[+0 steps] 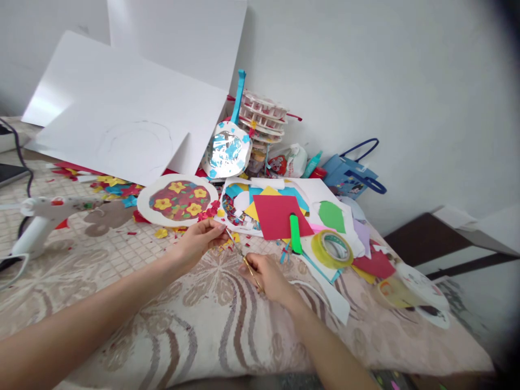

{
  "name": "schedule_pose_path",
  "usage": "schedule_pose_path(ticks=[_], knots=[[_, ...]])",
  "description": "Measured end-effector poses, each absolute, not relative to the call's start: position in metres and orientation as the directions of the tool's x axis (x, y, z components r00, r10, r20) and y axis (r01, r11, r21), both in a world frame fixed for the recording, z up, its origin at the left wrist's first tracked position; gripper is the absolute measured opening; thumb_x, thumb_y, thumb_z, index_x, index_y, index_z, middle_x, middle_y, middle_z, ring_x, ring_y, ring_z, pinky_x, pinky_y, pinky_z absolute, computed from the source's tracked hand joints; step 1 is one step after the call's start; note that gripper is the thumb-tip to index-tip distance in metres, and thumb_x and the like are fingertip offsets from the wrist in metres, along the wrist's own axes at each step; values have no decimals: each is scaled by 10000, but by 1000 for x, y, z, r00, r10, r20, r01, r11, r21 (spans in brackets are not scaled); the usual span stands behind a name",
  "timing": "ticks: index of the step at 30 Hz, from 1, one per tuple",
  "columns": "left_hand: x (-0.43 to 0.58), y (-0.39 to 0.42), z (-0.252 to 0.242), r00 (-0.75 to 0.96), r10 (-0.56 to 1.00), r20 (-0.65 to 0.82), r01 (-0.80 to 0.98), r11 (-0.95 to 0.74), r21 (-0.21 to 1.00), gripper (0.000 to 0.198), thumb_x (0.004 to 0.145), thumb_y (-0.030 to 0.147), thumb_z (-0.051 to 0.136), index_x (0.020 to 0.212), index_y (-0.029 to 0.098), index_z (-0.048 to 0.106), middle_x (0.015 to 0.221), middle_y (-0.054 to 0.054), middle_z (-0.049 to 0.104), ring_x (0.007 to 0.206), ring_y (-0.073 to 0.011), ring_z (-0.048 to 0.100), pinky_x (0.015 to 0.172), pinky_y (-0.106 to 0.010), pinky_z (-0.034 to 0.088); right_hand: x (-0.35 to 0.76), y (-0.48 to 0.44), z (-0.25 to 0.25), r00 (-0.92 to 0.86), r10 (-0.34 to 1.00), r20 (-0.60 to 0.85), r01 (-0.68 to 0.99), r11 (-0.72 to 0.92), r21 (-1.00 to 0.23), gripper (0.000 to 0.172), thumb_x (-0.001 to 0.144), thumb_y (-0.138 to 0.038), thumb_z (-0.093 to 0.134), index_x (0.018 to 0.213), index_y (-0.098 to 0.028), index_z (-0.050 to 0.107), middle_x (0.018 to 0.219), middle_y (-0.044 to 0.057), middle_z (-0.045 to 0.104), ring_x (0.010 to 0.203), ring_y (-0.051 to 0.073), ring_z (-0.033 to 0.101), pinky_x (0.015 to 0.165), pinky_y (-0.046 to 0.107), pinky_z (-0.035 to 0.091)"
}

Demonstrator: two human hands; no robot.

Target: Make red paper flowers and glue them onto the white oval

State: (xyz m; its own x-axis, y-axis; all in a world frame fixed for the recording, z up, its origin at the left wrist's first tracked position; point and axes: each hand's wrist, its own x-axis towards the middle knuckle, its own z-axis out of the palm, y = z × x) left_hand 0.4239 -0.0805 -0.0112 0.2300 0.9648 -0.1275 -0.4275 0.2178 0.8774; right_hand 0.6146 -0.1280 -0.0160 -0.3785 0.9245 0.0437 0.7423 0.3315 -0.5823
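Note:
My left hand (201, 238) is closed in a pinch at the edge of a white paper plate (144, 203) covered with red paper and yellow flowers; small red paper flowers (209, 211) sit just above my fingertips. Close to its right, my right hand (266, 276) is closed around small gold-handled scissors (239, 253), whose blades point up-left toward my left fingers. Both hands hover low over a patterned beige cloth (195, 319).
Large white boards (122, 114) lean against the wall. A white glue gun (40, 216) lies at left. Coloured paper sheets (280, 214), a green marker (295, 233), a yellow tape roll (331, 248), stacked trays (264, 116) and a blue bag (351, 173) crowd the right.

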Motion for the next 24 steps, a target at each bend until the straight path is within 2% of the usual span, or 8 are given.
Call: schedule_pose_path(ticks=[10,18,24], knots=[[425,-80,-11,209,971,-115,-435,198,878,224,659,287,734,695,130,578,656,-7,649,629,-88,590,636,-190,488,614,-128,-16,-370,928,29,743,315,-591,239,804,-198,476,580,-170,398,497,-52,373,499,88,340,482,213,186],[426,-81,-12,201,973,-117,-442,197,875,213,663,272,730,691,129,575,642,-4,648,623,-88,594,634,-187,492,613,-129,-17,-364,931,36,761,319,-565,203,800,-192,494,603,-163,459,519,-44,432,513,93,369,488,211,195],[425,-80,-12,213,970,-120,-436,205,876,182,693,249,706,702,128,571,651,-14,652,618,-90,594,629,-188,492,612,-130,-11,-353,934,45,768,317,-557,255,827,-266,501,597,-157,494,511,-30,461,509,101,387,489,215,200]])
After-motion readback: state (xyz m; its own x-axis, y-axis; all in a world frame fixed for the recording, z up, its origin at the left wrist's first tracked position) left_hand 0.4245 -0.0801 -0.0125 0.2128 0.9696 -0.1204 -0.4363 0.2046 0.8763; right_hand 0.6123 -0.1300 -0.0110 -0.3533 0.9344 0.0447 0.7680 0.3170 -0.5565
